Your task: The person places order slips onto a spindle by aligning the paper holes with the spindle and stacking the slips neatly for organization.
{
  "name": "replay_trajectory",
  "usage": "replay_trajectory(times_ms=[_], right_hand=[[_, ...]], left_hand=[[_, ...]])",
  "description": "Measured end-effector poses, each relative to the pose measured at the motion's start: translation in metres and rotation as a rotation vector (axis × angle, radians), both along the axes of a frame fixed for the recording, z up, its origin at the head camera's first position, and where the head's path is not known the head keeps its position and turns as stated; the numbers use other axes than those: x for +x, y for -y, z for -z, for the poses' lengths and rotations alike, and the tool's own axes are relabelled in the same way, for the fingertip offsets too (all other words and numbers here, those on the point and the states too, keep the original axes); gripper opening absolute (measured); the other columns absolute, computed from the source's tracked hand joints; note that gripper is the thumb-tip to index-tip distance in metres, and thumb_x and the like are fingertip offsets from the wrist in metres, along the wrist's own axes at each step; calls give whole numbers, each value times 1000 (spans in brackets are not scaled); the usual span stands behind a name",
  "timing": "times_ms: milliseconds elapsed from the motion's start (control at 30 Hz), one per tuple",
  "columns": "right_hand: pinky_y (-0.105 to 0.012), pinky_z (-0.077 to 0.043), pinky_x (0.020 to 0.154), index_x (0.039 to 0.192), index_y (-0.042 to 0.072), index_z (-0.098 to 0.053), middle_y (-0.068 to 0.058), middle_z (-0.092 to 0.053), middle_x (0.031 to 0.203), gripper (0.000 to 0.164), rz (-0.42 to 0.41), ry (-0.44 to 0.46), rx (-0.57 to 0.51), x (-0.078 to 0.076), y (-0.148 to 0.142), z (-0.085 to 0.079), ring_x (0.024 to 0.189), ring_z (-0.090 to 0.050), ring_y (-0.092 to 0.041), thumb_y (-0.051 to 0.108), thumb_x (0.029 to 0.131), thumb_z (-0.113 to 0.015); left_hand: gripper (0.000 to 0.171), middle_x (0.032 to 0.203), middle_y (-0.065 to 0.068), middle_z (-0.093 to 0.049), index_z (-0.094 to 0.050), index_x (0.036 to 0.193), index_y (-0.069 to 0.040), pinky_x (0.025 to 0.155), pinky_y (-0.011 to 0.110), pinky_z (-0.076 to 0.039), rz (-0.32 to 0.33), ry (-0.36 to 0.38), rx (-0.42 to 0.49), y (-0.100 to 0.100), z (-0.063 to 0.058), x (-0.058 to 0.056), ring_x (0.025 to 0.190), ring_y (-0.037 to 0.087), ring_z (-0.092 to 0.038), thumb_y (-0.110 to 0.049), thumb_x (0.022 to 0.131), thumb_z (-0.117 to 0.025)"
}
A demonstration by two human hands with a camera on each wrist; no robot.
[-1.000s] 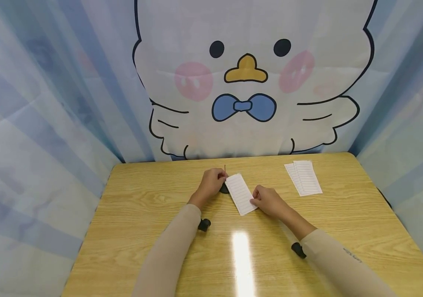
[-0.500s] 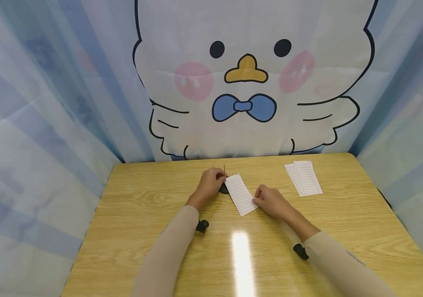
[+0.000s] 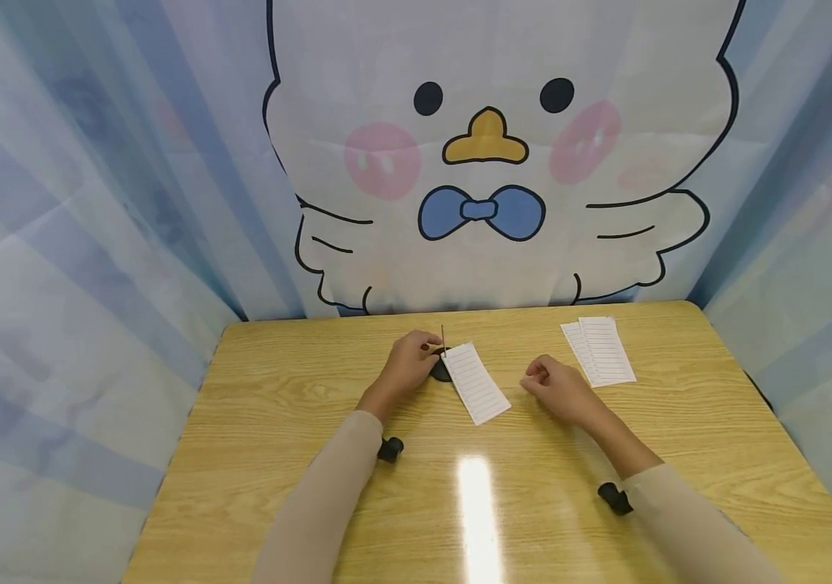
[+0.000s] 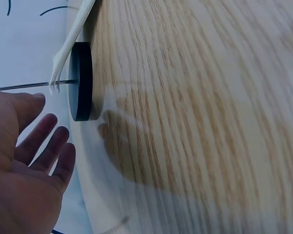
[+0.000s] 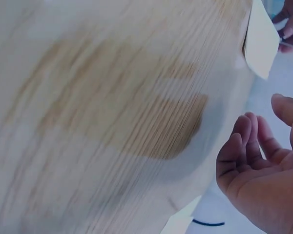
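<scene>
A paper spike stands at the table's back middle, with a thin upright rod point(image 3: 443, 334) and a round black base point(image 4: 81, 83). A lined white paper slip point(image 3: 478, 388) is pierced near one corner by the rod and slants toward the front right. Beside the rod is my left hand point(image 3: 406, 363), thumb and fingers parted. In the left wrist view, the rod passes just past the thumb. My right hand point(image 3: 560, 391) hovers off the slip's right end, fingers loosely curled with nothing between them, as the right wrist view also shows.
Two overlapping lined slips point(image 3: 598, 353) lie at the back right of the wooden table point(image 3: 277, 454). A curtain with a cartoon bird point(image 3: 489, 146) hangs behind the table's back edge. Black wrist cameras point(image 3: 390, 449) sit at both cuffs.
My right hand has let go of the slip's lower corner and moved right. My left fingers have loosened and drawn slightly away from the rod. The slip stays on the spike.
</scene>
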State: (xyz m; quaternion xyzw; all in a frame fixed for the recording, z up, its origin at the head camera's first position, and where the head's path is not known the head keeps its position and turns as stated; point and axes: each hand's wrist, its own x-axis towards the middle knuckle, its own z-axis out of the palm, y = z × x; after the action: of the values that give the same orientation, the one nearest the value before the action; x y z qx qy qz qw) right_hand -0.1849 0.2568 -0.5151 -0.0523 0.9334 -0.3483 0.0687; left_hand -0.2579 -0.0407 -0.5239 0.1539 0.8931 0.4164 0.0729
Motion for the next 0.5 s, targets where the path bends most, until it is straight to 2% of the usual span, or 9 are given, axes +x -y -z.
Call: replay_trajectory(times_ms=[300,500], right_hand=[[-48,-55,88,128,-2,-60,-17,-68,115,36,58,-56,5,-5,-36,-5,106,-67,-33,27,105,-62],[-55,-53,93,144,-5,-51,-26,-62,130,53,113,-40,4,-10,-66,-13,118,-61,-42,33,108,-56]], left_hand=[[47,149,12,-57,-62,142,-10,115,47,-44,51,-12,-87,4,3,2,140,32,-52,-17,97,-75],[51,148,12,-58,-62,142,-7,117,45,-42,86,-53,-146,1,6,2,142,32,-50,-18,94,-78]])
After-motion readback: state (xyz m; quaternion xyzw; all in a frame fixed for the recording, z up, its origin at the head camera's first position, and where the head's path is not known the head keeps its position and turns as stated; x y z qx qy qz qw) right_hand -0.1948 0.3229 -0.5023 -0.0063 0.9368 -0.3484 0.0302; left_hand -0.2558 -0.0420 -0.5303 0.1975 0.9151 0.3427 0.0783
